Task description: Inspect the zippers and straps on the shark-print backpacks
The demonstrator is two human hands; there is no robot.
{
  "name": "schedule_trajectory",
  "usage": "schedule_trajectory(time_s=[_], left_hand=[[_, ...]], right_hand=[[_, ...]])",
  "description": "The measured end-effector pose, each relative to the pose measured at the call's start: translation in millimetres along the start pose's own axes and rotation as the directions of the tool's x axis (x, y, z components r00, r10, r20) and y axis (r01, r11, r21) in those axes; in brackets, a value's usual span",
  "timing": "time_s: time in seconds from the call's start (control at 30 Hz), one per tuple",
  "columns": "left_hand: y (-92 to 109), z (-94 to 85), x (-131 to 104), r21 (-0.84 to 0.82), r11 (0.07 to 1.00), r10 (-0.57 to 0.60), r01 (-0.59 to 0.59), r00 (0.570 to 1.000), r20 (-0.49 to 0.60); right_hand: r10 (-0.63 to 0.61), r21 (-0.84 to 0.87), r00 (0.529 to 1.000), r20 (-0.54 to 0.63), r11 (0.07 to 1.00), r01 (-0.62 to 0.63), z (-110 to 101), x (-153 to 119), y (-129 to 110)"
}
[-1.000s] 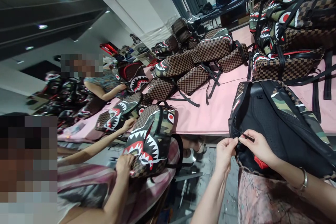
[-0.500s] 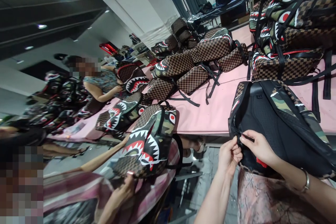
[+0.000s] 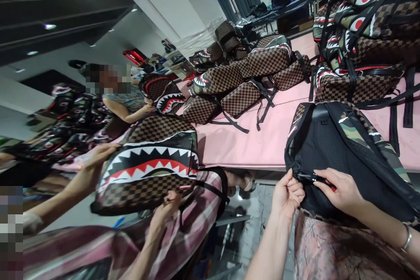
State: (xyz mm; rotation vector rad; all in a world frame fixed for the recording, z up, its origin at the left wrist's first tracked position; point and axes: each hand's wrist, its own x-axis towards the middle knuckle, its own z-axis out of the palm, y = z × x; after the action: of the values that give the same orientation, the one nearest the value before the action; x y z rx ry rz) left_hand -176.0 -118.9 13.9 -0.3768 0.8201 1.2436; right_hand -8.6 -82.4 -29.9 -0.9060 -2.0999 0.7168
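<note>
Evidently, left fingers (image 3: 294, 187) are pinching the edge of the backpack (image 3: 334, 153) lying across lap (image 3: 321, 245) and surface (image 3: 243, 148), while right fingers (image 3: 332, 176) are gripping a dark tool (image 3: 309, 177); its slipping could be nicking fabric.

Beyond the right hand (image 3: 343, 190), checkered shark-print backpacks (image 3: 364, 85) lie piled on the pink table (image 3: 243, 148); left of the left hand (image 3: 288, 194), a co-worker (image 3: 72, 249) holds a shark-mouth backpack (image 3: 147, 162).

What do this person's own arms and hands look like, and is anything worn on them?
The left forearm and right forearm show no sleeves. A silver-coloured bangle circles the right wrist; the left wrist has none. Neither the left grip nor right grip wears a glove.
</note>
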Motion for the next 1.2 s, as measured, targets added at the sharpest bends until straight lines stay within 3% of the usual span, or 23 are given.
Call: schedule_trajectory(time_s=[0.23,0.43,0.53,0.63,0.7,0.8,0.93,1.03,1.13,1.2], left_hand=[[0.8,-2.4,-0.3,-0.008,1.0,-0.024,0.024,1.0,0.015],[1.1,-2.0,0.6,0.035,0.999,-0.012,0.012,1.0,0.011],[1.9,-1.4,0.4,0.039,0.999,-0.007,0.007,1.0,0.018],[3.5,-1.6,-0.1,0.032,0.999,0.006,-0.007,1.0,0.027],[4.1,-2.6,-0.2,0.045,0.999,0.007,-0.009,0.999,0.04],[3.5,-5.3,0.1,0.11,0.993,0.039,-0.048,0.996,0.081],[3.4,-9.6,-0.4,0.221,0.959,0.138,-0.177,0.974,0.178],[6.7,-11.1,-2.2,0.246,0.949,0.15,-0.196,0.969,0.195],[9.6,-11.1,-2.9,0.214,0.965,0.117,-0.15,0.98,0.159],[8.5,-10.5,-1.5,0.203,0.97,0.107,-0.133,0.985,0.133]], right_hand=[[-0.185,-0.214,0.983,0.022,0.959,0.185,-0.2,8.6,3.0],[-0.229,-0.256,0.972,0.062,0.937,0.237,-7.1,13.0,1.2],[-0.133,-0.133,0.989,0.061,0.981,0.14,-5.4,13.3,-1.3],[0.09,0.185,0.995,0.051,0.978,-0.098,-3.3,15.1,-5.0],[0.257,0.393,0.966,0.036,0.885,-0.25,-2.4,18.4,-7.7],[0.432,0.569,0.898,0.086,0.719,-0.4,0.9,27.5,-11.6],[0.422,0.651,0.869,0.257,0.589,-0.479,13.7,39.8,-14.3],[0.397,0.641,0.891,0.222,0.628,-0.44,24.3,39.0,-12.5],[0.415,0.556,0.907,0.074,0.738,-0.383,27.7,30.9,-10.8],[0.337,0.469,0.941,0.003,0.831,-0.299,25.5,26.8,-13.0]])
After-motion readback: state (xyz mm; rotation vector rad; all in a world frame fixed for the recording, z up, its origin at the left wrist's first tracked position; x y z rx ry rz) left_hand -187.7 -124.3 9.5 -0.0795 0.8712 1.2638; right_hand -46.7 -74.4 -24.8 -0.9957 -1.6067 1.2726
